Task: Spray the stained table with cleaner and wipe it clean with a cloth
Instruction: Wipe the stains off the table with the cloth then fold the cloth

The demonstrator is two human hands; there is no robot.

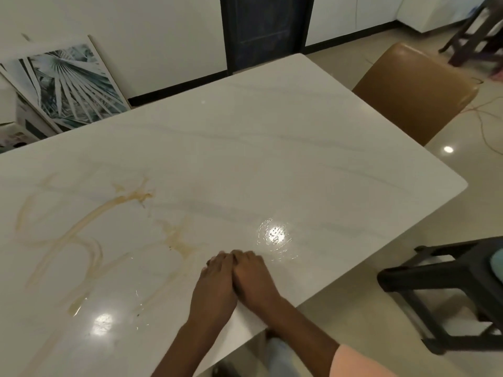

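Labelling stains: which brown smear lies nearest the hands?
The short blotchy smear just up-left of the left hand. The long curved streak and the puddle near the front edge lie farther left.

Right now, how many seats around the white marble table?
3: tan leather chair at the table's far right side, black plastic stool near right, dark wooden stool far back right. Others may sit off-frame.

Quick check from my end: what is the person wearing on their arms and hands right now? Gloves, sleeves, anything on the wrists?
Both hands are bare, no gloves: left hand, right hand. No watch, band or ring shows. The forearms are uncovered; a light pink sleeve shows on the right arm at the frame's bottom edge. No sleeve is visible on the left arm.
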